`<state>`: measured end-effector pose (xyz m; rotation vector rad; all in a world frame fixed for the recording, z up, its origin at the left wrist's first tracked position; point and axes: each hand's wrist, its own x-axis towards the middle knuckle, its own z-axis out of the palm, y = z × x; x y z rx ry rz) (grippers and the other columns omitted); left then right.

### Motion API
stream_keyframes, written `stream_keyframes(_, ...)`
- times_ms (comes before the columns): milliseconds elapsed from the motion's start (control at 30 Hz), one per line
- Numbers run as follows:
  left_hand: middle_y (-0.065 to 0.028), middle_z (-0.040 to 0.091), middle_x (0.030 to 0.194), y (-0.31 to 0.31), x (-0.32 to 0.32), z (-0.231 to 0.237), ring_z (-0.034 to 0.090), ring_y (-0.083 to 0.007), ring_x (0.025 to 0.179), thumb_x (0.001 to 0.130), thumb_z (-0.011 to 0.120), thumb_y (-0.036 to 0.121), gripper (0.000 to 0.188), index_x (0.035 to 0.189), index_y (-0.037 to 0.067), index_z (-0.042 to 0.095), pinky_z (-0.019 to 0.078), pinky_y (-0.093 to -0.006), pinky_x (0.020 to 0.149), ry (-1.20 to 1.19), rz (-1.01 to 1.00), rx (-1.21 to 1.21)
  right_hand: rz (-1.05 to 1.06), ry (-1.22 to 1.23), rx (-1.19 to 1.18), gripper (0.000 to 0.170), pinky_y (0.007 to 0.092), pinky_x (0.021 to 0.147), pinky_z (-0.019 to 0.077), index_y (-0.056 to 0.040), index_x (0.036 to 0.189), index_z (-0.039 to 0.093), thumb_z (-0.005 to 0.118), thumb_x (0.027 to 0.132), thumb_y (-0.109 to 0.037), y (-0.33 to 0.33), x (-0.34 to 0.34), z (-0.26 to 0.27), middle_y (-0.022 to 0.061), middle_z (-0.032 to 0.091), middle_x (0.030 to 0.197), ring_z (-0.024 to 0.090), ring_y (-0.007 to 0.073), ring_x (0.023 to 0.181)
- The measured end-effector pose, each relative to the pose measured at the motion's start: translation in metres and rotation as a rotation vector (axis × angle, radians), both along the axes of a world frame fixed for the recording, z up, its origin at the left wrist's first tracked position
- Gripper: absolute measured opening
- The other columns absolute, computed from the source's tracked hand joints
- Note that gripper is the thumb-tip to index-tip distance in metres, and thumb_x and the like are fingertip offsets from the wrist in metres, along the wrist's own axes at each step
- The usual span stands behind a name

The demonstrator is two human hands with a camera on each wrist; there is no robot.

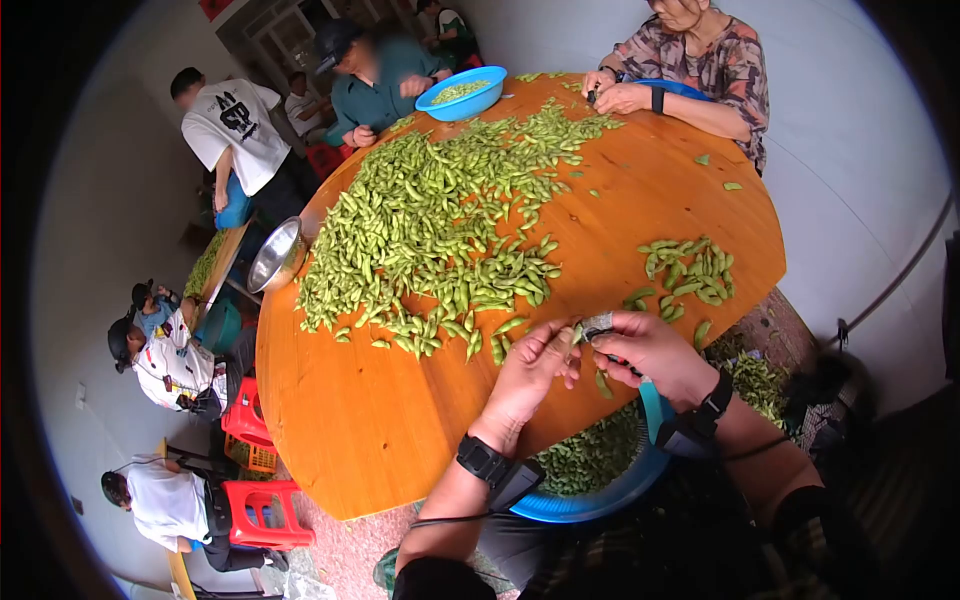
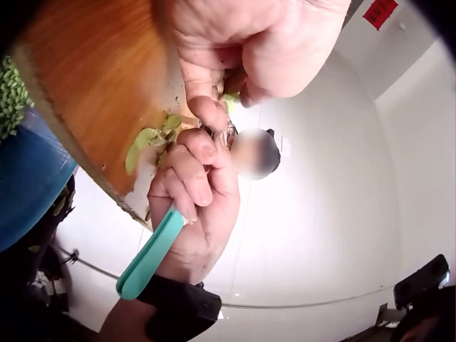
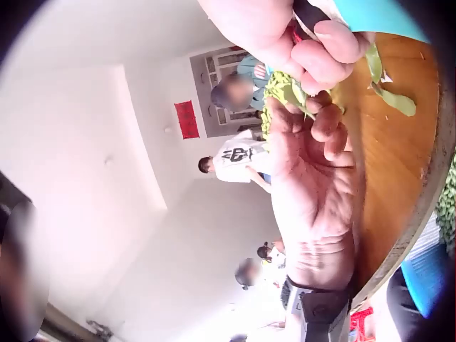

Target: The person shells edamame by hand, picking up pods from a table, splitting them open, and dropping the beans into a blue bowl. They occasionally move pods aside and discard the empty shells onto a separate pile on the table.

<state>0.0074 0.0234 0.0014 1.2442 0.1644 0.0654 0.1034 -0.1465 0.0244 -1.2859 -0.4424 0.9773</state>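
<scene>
Over the near edge of the wooden table [image 1: 400,440], my two hands meet at the fingertips. My left hand [image 1: 530,365] pinches a green soybean pod [image 3: 303,100] between thumb and fingers. My right hand [image 1: 660,355] curls round a tool with a flat teal handle [image 2: 153,253] that sticks out below the palm; its working end is hidden by the fingers. A grey wrap [image 1: 597,325] shows at the right fingertips, right by the pod. Beneath the hands a blue basin [image 1: 590,512] holds many green beans [image 1: 590,460].
A large heap of pods [image 1: 430,220] covers the table's middle, with a smaller group [image 1: 695,270] to the right. A steel bowl [image 1: 277,255] stands at the left edge, a blue bowl [image 1: 462,95] at the far side. Other people sit around; red stools [image 1: 265,510] stand left.
</scene>
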Motion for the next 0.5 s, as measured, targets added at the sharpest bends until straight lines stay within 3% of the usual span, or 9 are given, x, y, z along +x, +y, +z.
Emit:
stream_keyframes(67, 0.0001, 0.06, 0.082, -0.008, -0.001, 0.004, 0.054, -0.0043, 0.063, 0.098, 0.055, 0.013, 0.027, 0.122, 0.001, 0.055, 0.0449, -0.0194, 0.054, -0.034, 0.063, 0.281, -0.01, -0.064, 0.004, 0.013, 0.0212, 0.04, 0.0335, -0.0025, 0.101, 0.061, 0.053, 0.093, -0.008, 0.002, -0.008, 0.002, 0.0009, 0.057, 0.069, 0.046, 0.0055, 0.046)
stream_keyframes(300, -0.0048, 0.062, 0.074, -0.013, -0.003, -0.003, 0.056, -0.009, 0.058, 0.095, 0.048, 0.004, 0.022, 0.115, -0.001, 0.055, 0.0453, -0.0233, 0.05, -0.063, 0.129, 0.728, -0.087, -0.241, -0.055, 0.016, 0.0217, 0.04, 0.0382, -0.0031, 0.104, 0.062, 0.052, 0.092, -0.006, 0.008, -0.019, -0.012, 0.0004, 0.058, 0.068, 0.05, 0.0057, 0.047)
stream_keyframes(367, -0.0135, 0.063, 0.072, -0.017, -0.001, -0.006, 0.061, -0.0193, 0.057, 0.088, 0.048, 0.0, 0.025, 0.112, -0.001, 0.055, 0.0481, -0.0299, 0.051, -0.187, 0.239, 1.052, -0.094, -0.244, -0.07, 0.017, 0.0219, 0.041, 0.0387, -0.003, 0.105, 0.062, 0.052, 0.091, -0.005, 0.007, -0.017, -0.011, 0.0005, 0.058, 0.068, 0.05, 0.0058, 0.048)
stream_keyframes(400, -0.0135, 0.063, 0.072, -0.02, -0.001, -0.003, 0.061, -0.0193, 0.057, 0.088, 0.048, 0.0, 0.025, 0.112, -0.001, 0.055, 0.0481, -0.0299, 0.051, -0.182, 0.236, 1.051, -0.091, -0.225, -0.075, 0.018, 0.0218, 0.041, 0.039, -0.0028, 0.107, 0.062, 0.052, 0.091, -0.005, 0.007, -0.016, -0.011, 0.0005, 0.058, 0.068, 0.05, 0.0061, 0.048)
stream_keyframes(467, -0.0271, 0.062, 0.083, -0.027, -0.002, 0.004, 0.061, -0.0456, 0.078, 0.084, 0.049, -0.002, 0.025, 0.108, -0.003, 0.054, 0.052, -0.0447, 0.069, -0.103, 0.279, 1.098, -0.085, -0.24, -0.073, 0.022, 0.022, 0.043, 0.0398, -0.0016, 0.111, 0.062, 0.052, 0.091, -0.004, 0.006, -0.017, -0.011, 0.0008, 0.058, 0.069, 0.051, 0.0065, 0.049)
stream_keyframes(500, -0.0271, 0.062, 0.083, -0.027, -0.002, 0.003, 0.061, -0.0456, 0.078, 0.084, 0.049, -0.002, 0.025, 0.108, -0.003, 0.054, 0.052, -0.0447, 0.069, -0.097, 0.278, 1.098, -0.082, -0.235, -0.074, 0.022, 0.022, 0.043, 0.0398, -0.0016, 0.111, 0.062, 0.052, 0.091, -0.004, 0.007, -0.019, -0.016, 0.0008, 0.058, 0.069, 0.051, 0.0065, 0.049)
